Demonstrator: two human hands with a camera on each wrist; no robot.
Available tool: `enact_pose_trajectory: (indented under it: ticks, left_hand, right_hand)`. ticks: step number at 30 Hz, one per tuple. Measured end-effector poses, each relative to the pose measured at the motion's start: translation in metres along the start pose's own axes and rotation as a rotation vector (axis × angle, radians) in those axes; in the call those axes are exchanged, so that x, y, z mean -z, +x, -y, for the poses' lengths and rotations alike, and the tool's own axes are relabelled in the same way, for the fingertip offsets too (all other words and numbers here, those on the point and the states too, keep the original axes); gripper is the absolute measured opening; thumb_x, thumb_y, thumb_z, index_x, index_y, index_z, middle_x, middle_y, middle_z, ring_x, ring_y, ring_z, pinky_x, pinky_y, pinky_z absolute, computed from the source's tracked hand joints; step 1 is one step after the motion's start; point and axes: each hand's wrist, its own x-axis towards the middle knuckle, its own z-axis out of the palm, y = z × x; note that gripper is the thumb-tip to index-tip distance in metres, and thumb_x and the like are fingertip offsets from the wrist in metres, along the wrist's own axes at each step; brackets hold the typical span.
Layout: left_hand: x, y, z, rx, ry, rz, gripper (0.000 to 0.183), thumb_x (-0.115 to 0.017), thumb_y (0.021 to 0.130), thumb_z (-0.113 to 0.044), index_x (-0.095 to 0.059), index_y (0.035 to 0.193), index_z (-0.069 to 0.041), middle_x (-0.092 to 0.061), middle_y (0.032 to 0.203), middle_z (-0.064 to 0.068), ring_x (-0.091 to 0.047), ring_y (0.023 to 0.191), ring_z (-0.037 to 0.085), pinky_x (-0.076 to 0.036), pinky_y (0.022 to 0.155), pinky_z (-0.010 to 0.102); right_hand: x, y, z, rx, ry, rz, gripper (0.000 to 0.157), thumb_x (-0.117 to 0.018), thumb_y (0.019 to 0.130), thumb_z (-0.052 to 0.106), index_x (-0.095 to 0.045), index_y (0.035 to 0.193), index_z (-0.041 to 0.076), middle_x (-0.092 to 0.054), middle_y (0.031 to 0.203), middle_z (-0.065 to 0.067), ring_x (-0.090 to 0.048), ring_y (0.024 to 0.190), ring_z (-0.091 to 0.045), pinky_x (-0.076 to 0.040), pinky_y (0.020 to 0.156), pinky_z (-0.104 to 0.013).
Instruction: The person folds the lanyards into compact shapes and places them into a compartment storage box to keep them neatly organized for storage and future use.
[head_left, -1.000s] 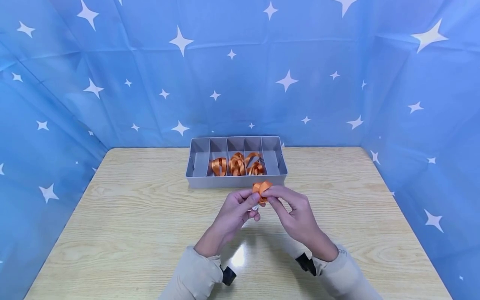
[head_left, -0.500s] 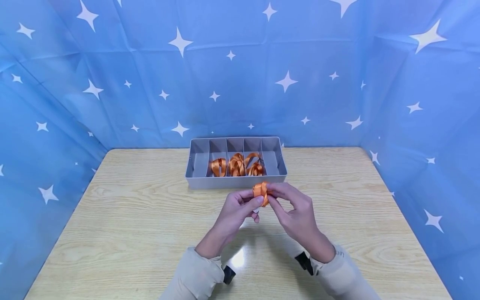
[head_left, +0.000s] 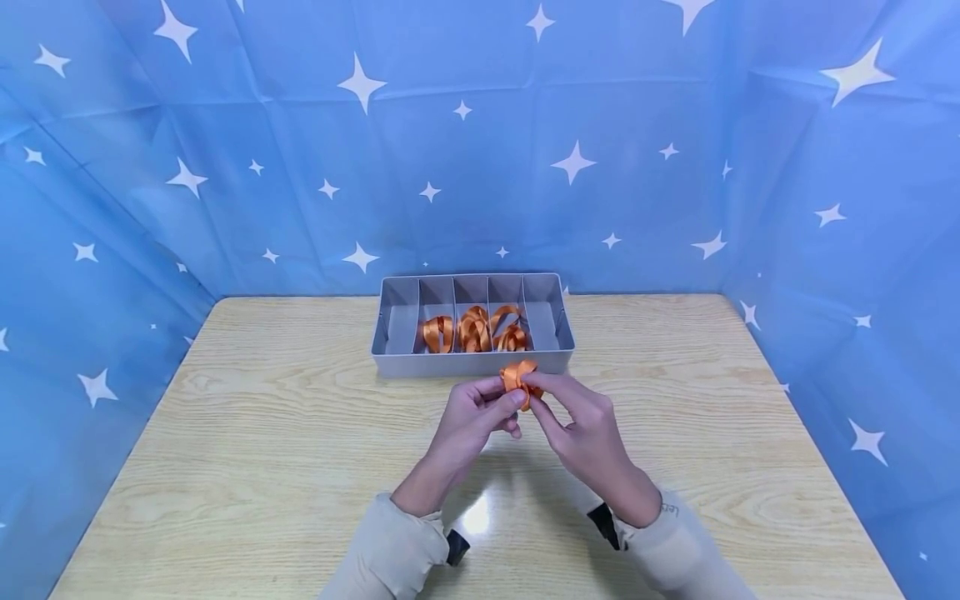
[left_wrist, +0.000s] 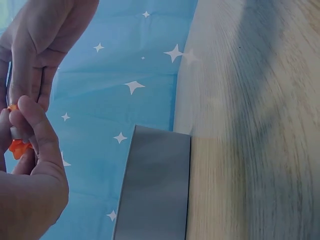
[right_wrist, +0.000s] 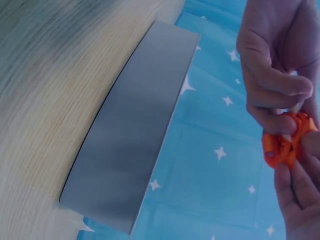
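A looped bundle of orange satin ribbon [head_left: 516, 377] is held up between both hands, in front of the grey box. My left hand [head_left: 467, 421] pinches its left side between thumb and fingers, the lower fingers curled. The right hand [head_left: 588, 429] pinches the ribbon loops from the right with thumb and forefinger. Close up in the right wrist view, the ribbon [right_wrist: 281, 147] shows as a gathered knot of loops with fingers on both sides. Fingers cover most of the ribbon [left_wrist: 20, 149] in the left wrist view, and a small white piece [left_wrist: 16, 133] shows beside it.
A grey box [head_left: 472, 363] with several compartments stands at the table's back edge. Orange ribbon coils lie in its three middle compartments, such as the left coil [head_left: 437, 333]. Behind the wooden table [head_left: 262, 433] hangs a blue star-patterned cloth [head_left: 465, 167].
The right hand has shifted slightly left, its fingers moving over the ribbon loops. The bundle has turned and changed shape a little, while the left hand keeps its hold almost in place.
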Motion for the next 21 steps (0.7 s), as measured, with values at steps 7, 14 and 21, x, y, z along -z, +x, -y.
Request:
enact_pose_trajectory:
  ticks: [7,14,21]
  left_hand:
    - [0.0048,0.0011,0.0003,0.003,0.012,0.012,0.034,-0.068,0.096,-0.012,-0.064,0.121,0.009,-0.072,0.095,0.004,-0.062,0.063,0.009,-0.056,0.065,0.025]
    - [0.0059,0.0016,-0.0012,-0.037,0.057,0.005,0.034,-0.068,0.095,-0.012,-0.064,0.12,0.011,-0.072,0.096,0.004,-0.063,0.064,0.009,-0.056,0.066,0.025]
    - [0.0011,-0.0003,-0.0015,-0.093,0.142,-0.025,0.028,-0.067,0.095,-0.008,-0.066,0.114,0.012,-0.069,0.081,0.003,-0.064,0.062,0.009,-0.057,0.067,0.026]
  right_hand:
    - [0.0003,-0.0005,0.002,0.005,-0.009,0.05,0.033,-0.069,0.08,-0.018,-0.071,0.109,-0.001,-0.073,0.099,-0.012,-0.07,0.085,-0.023,-0.055,0.073,-0.027]
    - [0.0012,0.0018,0.0008,0.038,-0.008,0.015,0.031,-0.061,0.083,-0.019,-0.069,0.109,-0.004,-0.073,0.1,-0.017,-0.07,0.08,-0.025,-0.053,0.072,-0.018]
    - [-0.0015,0.0029,0.0005,0.01,-0.014,-0.074,0.036,-0.072,0.073,-0.023,-0.071,0.105,-0.005,-0.072,0.101,-0.016,-0.072,0.085,-0.028,-0.055,0.079,-0.02]
